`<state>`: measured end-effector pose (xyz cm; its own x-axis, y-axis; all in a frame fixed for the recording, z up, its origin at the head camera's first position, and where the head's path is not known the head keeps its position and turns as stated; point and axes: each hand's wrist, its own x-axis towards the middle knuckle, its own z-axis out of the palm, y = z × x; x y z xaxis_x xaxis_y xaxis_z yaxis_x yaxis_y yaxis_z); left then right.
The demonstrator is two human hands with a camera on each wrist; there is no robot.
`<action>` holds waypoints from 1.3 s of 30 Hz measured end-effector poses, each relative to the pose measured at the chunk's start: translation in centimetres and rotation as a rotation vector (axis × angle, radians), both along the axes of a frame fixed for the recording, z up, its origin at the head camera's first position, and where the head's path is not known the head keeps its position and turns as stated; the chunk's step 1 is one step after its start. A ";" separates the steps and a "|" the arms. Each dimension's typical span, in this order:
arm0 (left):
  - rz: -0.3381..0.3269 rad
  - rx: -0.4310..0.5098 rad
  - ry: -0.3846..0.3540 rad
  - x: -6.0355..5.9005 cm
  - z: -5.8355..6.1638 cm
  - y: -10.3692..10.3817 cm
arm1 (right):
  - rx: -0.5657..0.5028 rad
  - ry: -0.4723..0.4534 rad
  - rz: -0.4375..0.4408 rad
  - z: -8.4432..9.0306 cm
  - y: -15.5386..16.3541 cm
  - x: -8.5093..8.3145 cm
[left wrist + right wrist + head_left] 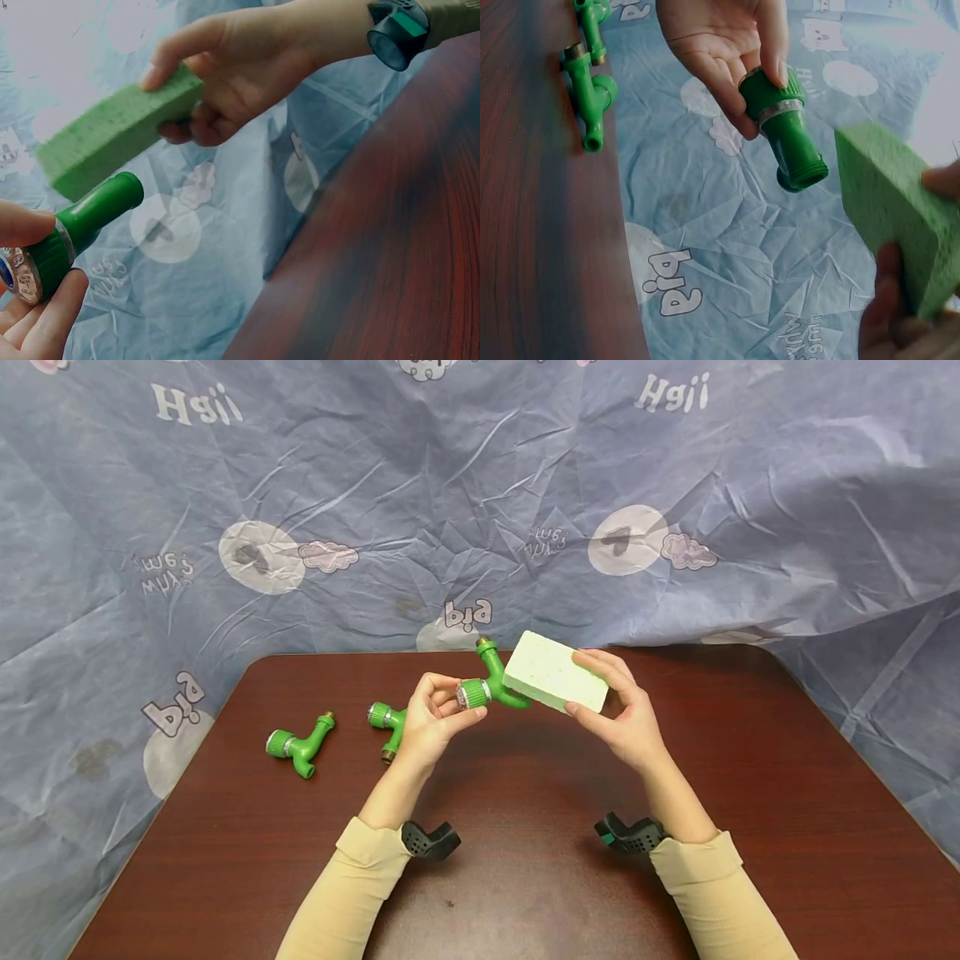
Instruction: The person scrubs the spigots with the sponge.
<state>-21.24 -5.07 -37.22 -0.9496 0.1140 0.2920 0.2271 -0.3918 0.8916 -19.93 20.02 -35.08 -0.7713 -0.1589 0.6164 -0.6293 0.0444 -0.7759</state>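
Observation:
My left hand (pixel 435 718) pinches a green tap (pixel 495 677) by its ribbed, silver-ringed knob, holding it up over the table's far part. The tap's threaded brass end points upward in the head view. My right hand (pixel 626 714) grips a pale green sponge block (pixel 555 672), thumb on one side and fingers on the other. In the head view the block's left end overlaps the tap's body; the right wrist view has a gap between the tap (pixel 791 146) and the sponge (pixel 892 202). The left wrist view has the sponge (pixel 120 131) just beyond the tap's spout (pixel 112 202).
Two more green taps lie on the dark wooden table (pixel 525 877): one at the left (pixel 300 745), another tap (pixel 386 718) partly hidden behind my left hand. A printed grey-blue cloth (pixel 420 510) hangs along the table's back and sides.

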 end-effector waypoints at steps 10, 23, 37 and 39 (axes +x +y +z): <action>0.065 0.022 -0.011 0.1 0.2 0.0 | 0.025 -0.041 -0.011 0.1 0.3 0.0; 0.046 -0.014 -0.055 -0.5 -0.4 0.0 | -0.111 -0.036 -0.039 0.2 0.3 -0.2; -0.110 -0.028 -0.193 -2.4 -5.0 -0.3 | -0.151 -0.017 -0.029 0.4 0.2 -0.1; -0.114 -0.051 -0.205 -2.5 -5.5 -0.3 | -0.148 -0.016 -0.030 0.3 0.2 -0.1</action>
<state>-23.78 -5.40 -42.67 -0.9685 0.2337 0.0859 -0.0035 -0.3577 0.9338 -20.03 20.26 -34.74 -0.7844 -0.0437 0.6188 -0.6167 -0.0528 -0.7854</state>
